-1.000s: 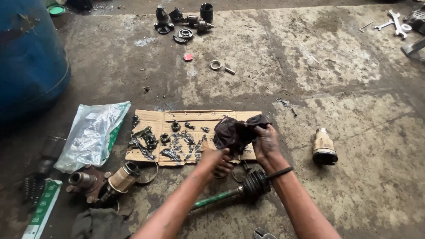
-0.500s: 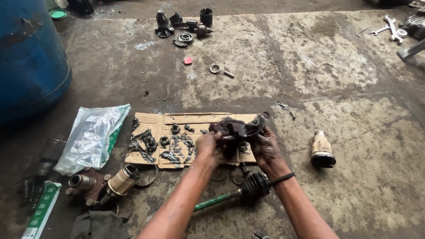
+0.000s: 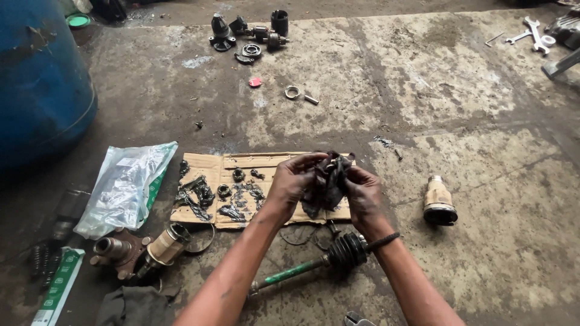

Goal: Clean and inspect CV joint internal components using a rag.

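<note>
Greasy black rag (image 3: 325,181) (bunched around a small part I cannot make out) sits pinched between fingers of left hand (image 3: 291,181) and right hand (image 3: 364,196) above the cardboard sheet's (image 3: 208,164) right edge, wiping seemingly midway, several grimy parts (image 3: 232,211) awaiting.

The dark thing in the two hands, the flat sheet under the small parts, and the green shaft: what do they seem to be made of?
Dark thing: likely greasy cloth; it folds limply between the left hand and right hand.
Sheet: brown cardboard, creased and grease-stained.
Shaft: probably green-painted metal, straight and rigid; its ribbed black boot looks like rubber.
</note>
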